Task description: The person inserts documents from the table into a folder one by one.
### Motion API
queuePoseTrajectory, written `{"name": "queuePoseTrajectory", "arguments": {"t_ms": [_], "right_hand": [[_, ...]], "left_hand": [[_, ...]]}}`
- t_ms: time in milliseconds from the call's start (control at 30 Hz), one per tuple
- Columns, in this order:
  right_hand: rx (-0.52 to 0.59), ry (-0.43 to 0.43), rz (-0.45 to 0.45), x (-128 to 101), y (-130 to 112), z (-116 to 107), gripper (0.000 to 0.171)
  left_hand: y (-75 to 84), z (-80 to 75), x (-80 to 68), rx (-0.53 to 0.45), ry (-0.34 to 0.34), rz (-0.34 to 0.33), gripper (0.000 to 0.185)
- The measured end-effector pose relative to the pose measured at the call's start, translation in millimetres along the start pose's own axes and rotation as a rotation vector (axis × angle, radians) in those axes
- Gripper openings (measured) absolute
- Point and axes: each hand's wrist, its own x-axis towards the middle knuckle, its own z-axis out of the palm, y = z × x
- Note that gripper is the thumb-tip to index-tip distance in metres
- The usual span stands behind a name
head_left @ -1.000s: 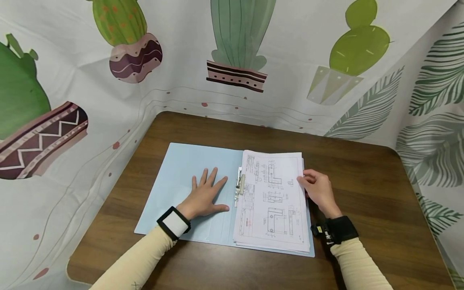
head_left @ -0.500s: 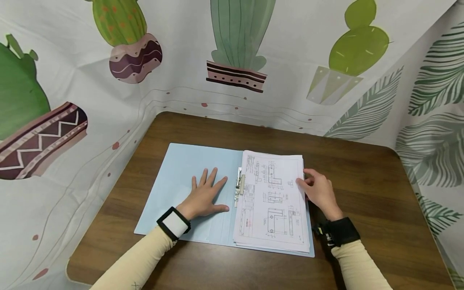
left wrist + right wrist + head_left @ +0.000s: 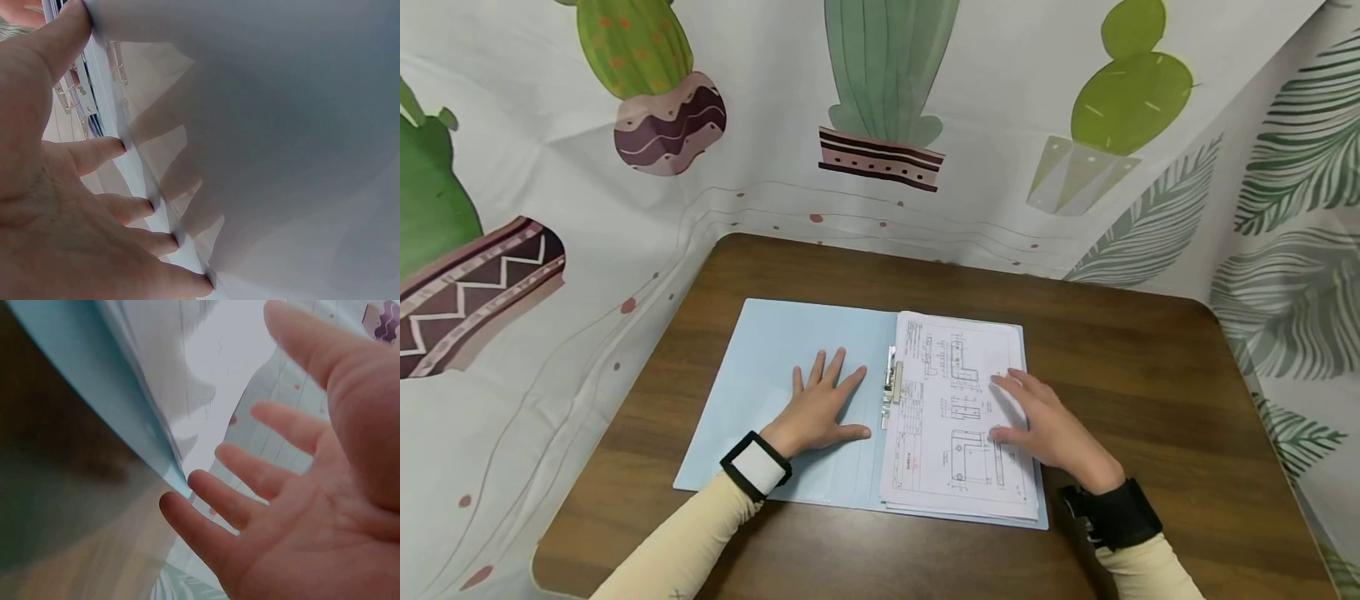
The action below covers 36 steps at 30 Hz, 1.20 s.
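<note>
A light blue folder (image 3: 775,350) lies open on the brown table (image 3: 1150,375). Its right half carries a stack of white sheets (image 3: 940,467) printed with technical drawings, held by a metal clip (image 3: 892,385) at the spine. My left hand (image 3: 823,404) presses flat on the folder's left cover, fingers spread; the left wrist view shows those fingers (image 3: 100,153) on the cover near the clip (image 3: 72,94). My right hand (image 3: 1041,421) hovers open over the right part of the sheets, fingers straight. The right wrist view shows the open palm (image 3: 312,506) beside the paper edge (image 3: 156,381) and folder (image 3: 75,387).
A cloth (image 3: 880,100) printed with cacti and leaves hangs behind the table and along both sides. Bare brown tabletop lies right of the folder and along the front edge (image 3: 850,567).
My right hand left the sheets' right edge and moved left over the page with its fingers opened out. The left hand stayed flat on the cover.
</note>
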Motion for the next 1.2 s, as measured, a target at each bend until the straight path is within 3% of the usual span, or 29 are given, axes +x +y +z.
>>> {"name": "queuePoseTrajectory", "arguments": {"t_ms": [200, 733, 1000, 1200], "right_hand": [[-0.026, -0.040, -0.030, -12, -3, 14, 0.086], [-0.123, 0.025, -0.082, -16, 0, 25, 0.082], [-0.132, 0.012, -0.079, -14, -2, 24, 0.082], [-0.131, 0.005, -0.079, -13, -2, 23, 0.082]], "left_hand": [[1.6, -2.0, 2.1, 0.006, -0.004, 0.003, 0.102], [3.8, -6.3, 6.1, 0.005, 0.007, 0.017, 0.100], [10.0, -20.7, 17.2, 0.039, 0.131, 0.039, 0.076], [17.8, -30.1, 41.9, 0.053, 0.236, 0.055, 0.053]]}}
